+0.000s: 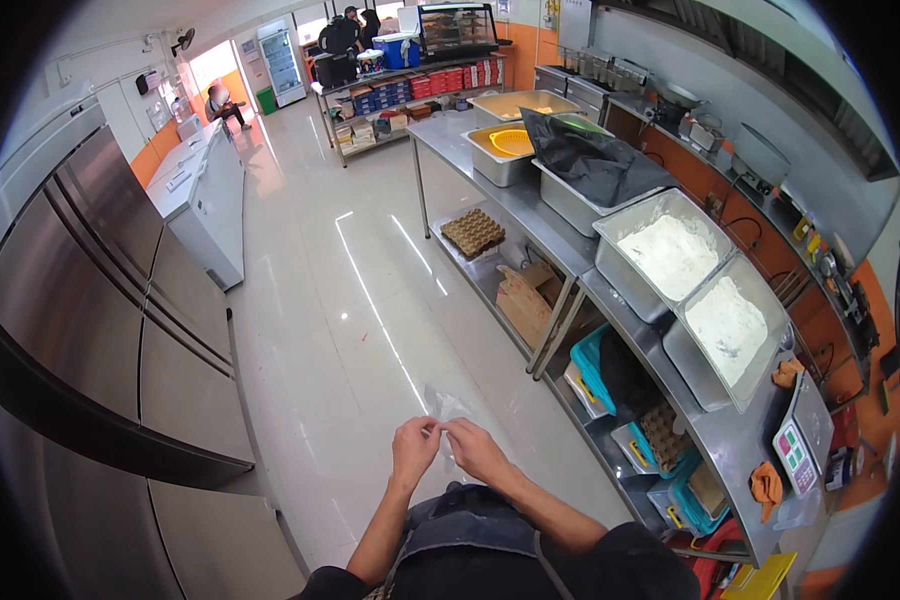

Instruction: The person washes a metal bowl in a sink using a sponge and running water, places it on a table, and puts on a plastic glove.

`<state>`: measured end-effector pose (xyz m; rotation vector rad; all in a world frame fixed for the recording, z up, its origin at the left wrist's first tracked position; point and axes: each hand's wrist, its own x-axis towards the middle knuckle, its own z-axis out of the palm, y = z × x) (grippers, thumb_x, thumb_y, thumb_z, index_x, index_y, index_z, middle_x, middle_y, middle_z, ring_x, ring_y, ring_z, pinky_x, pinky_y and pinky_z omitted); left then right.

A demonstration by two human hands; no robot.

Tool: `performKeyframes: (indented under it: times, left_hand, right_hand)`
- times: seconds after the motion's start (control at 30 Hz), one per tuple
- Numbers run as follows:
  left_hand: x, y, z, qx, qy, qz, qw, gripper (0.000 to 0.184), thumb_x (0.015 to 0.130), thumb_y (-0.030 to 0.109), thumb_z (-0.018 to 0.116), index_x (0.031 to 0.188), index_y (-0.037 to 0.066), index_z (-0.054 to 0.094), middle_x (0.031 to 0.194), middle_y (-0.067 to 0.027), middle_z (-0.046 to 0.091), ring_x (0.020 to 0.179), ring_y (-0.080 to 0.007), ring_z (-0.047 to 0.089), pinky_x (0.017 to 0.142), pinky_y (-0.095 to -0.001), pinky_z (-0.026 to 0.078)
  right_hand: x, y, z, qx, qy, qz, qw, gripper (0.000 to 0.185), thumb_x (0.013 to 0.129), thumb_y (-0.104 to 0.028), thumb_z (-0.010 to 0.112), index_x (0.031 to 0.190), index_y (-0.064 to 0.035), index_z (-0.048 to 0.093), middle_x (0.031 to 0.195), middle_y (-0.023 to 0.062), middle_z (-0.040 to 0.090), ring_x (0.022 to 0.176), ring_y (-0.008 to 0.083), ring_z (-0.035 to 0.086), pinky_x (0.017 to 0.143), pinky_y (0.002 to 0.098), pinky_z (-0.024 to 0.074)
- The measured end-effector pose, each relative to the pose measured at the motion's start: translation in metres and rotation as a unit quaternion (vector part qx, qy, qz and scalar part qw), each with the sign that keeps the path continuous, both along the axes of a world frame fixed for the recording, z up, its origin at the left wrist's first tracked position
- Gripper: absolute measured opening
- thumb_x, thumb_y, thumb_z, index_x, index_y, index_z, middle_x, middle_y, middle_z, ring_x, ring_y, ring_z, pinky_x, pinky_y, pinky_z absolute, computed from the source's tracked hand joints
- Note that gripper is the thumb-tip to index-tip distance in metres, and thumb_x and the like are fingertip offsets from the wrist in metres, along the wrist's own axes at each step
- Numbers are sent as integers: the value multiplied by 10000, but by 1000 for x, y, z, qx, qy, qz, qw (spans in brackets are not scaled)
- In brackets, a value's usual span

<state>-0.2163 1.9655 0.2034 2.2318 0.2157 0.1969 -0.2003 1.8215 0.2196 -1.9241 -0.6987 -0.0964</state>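
Note:
My left hand point(414, 450) and my right hand point(477, 449) are close together in front of my apron point(470, 522), fingers pinched. Between and beyond them hangs a thin clear plastic bag point(452, 405), crumpled and see-through against the floor. Both hands grip its near edge. Its exact shape is hard to make out over the shiny tiles. To the right on the steel table, two deep metal trays hold white powder point(674, 255), with a black plastic sheet point(595, 160) over the tray behind them.
Steel fridges point(100, 270) line my left, with a white chest freezer point(205, 200) beyond. The steel table point(620, 320) runs along my right, carrying a scale point(798, 445) and an orange cloth point(766, 487). Bins and egg trays point(473, 232) sit below. A person point(226, 105) sits far off.

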Motion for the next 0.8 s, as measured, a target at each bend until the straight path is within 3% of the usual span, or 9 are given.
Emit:
performKeyframes:
  times: [0.13,0.23,0.33,0.43,0.47,0.57,0.67,0.77,0.8]
  left_hand:
    - [1,-2,9,-8,-31,-15,999,129,773,137,606,771,11,634,739,-133,607,604,-270,610,570,-359,473]
    - [4,-1,10,23,-53,-29,998,123,779,130,600,786,12,632,744,-125,596,604,-263,608,567,-356,470]
    - [3,-5,23,35,-71,-42,996,114,784,124,593,809,20,632,758,-121,587,614,-267,605,575,-363,470]
    - [3,-17,37,27,-96,-64,993,107,784,116,588,823,26,632,774,-120,584,640,-279,602,590,-377,473]
    - [3,-21,38,25,-107,-73,991,105,783,113,587,826,28,632,779,-120,585,650,-283,601,596,-382,474]
    - [6,-26,31,73,-148,-97,982,104,781,112,590,816,24,631,784,-121,587,675,-290,603,600,-392,479]
    - [9,-27,22,86,-132,-107,982,144,762,105,606,883,26,618,826,-129,571,718,-298,590,621,-396,467]
    - [2,-27,25,70,-167,-52,982,262,734,112,637,972,25,571,877,-140,542,758,-314,565,659,-403,447]
    - [-1,-26,21,69,-151,-38,985,287,726,113,644,985,24,555,885,-141,534,767,-317,558,668,-404,442]
  right_hand:
    - [21,0,-38,-38,55,18,998,204,806,16,474,987,39,563,1013,221,574,911,376,569,749,417,464]
    - [26,0,-44,-52,-67,53,995,188,790,4,501,961,34,574,1012,213,575,933,366,559,784,404,464]
    - [44,-4,-44,-169,-98,122,973,209,768,-26,498,958,20,571,1024,178,570,968,329,543,839,386,444]
    - [48,-3,-34,-183,-138,126,965,188,776,-65,528,944,0,582,993,178,581,983,324,540,836,383,448]
    - [51,-3,-29,-215,-111,173,955,287,768,-81,529,1046,-15,555,1028,175,579,988,326,540,827,390,444]
    - [52,0,-45,-214,-89,111,966,392,766,-117,538,1150,-39,510,1058,174,575,943,334,561,801,399,453]
    - [44,1,-39,-229,-63,78,968,443,772,-212,551,1170,-22,520,914,166,610,817,349,589,699,396,489]
    - [58,5,-70,-248,22,17,968,576,828,-290,525,1314,-27,361,947,177,616,818,318,612,671,389,498]
    - [65,5,-77,-155,172,24,972,582,853,-321,497,1327,-29,329,976,177,608,842,303,611,683,382,501]
